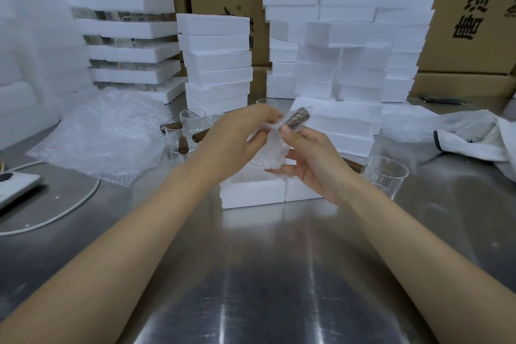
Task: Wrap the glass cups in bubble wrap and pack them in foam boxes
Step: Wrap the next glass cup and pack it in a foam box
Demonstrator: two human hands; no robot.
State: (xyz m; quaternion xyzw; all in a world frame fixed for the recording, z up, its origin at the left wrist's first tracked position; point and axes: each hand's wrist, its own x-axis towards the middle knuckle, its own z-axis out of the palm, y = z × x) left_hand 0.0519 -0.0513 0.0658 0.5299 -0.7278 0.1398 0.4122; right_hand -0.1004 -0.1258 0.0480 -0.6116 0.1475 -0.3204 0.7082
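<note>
Glass cup (298, 118), bundled in bubble wrap (270, 154), held in the air just above an open foam box (251, 192) at mid-desk; left hand (240, 137) curled round the wrap's upper edge, right hand (315, 165) pinching the wrap beside the brown handle, lower fingers spread beneath the bundle. Hemmed in behind by unwrapped cups (190, 126) and foam stacks (217, 64) along the far edge, loose sheets (106, 134) at left, a lone cup (385, 174) just right of the right wrist, crumpled cloth (474, 134) beyond. Wide steel desk (279, 274) toward the near edge, between the forearms.
</note>
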